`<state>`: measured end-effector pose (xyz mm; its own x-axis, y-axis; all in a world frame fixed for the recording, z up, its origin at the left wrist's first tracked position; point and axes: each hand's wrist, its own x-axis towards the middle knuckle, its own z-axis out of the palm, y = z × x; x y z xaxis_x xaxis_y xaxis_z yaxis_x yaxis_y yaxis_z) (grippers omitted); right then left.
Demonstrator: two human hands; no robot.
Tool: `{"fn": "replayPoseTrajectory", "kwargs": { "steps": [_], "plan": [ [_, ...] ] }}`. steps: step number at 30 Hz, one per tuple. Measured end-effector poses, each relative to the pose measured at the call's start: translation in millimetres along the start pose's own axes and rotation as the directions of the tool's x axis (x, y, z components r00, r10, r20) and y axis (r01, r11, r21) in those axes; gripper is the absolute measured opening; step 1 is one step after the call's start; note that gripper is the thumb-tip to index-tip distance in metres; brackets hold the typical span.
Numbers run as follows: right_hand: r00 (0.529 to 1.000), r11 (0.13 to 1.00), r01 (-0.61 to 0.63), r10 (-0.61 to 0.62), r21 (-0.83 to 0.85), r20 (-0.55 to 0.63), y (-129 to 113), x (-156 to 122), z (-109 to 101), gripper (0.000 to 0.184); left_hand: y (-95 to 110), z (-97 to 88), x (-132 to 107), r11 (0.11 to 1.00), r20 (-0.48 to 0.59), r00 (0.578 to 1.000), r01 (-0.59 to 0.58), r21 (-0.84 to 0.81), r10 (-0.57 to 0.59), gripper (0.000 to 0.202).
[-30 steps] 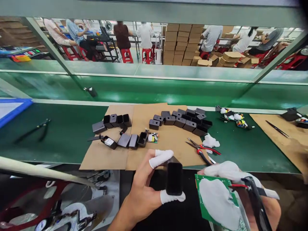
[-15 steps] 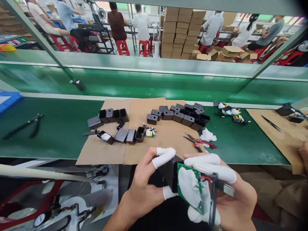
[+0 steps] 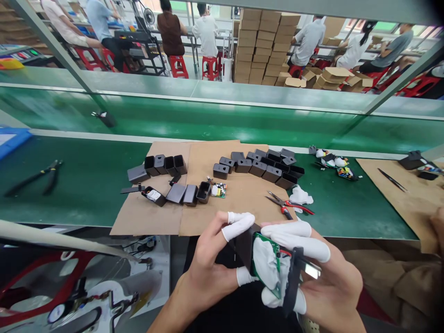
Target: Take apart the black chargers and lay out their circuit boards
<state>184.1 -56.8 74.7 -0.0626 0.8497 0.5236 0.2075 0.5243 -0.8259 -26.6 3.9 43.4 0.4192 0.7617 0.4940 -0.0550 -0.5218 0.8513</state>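
head cam | faces forward-down | close above hands | single view

Both forearms are bare, with no sleeve in view. The left hand [image 3: 208,273] wears white finger cots on the thumb and forefinger only, each rolled to a small rim at its open end. The right hand [image 3: 326,282] wears the same white cots on the thumb, forefinger and, it seems, a lower finger (partly hidden). Below the hands, the lap looks clothed in black.
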Motion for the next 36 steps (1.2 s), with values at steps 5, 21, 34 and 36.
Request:
{"fn": "replayPoseTrajectory", "kwargs": {
  "steps": [5,21,34,36],
  "plan": [
    [1.000,1.000,0.022,-0.022,-0.001,0.022,0.4,0.2,0.3,0.073,0.1,0.9,0.3,1.000,-0.018,1.000,0.004,-0.002,-0.004,0.083],
    [1.000,0.997,0.000,-0.001,-0.080,-0.009,5.5,-4.2,3.0,0.067,-1.8,3.2,-1.4,1.000,-0.035,0.999,0.021,-0.002,-0.021,0.077],
    [0.996,0.986,-0.060,0.068,-0.159,0.049,7.2,8.3,6.4,0.068,-5.5,11.1,-1.6,0.966,-0.032,0.986,0.156,-0.208,-0.166,0.078],
    [0.993,0.987,-0.087,0.097,-0.133,0.070,10.6,7.7,6.3,0.076,-10.6,15.6,-3.3,0.917,-0.027,0.970,0.218,-0.334,-0.241,0.078]
  ]
}}
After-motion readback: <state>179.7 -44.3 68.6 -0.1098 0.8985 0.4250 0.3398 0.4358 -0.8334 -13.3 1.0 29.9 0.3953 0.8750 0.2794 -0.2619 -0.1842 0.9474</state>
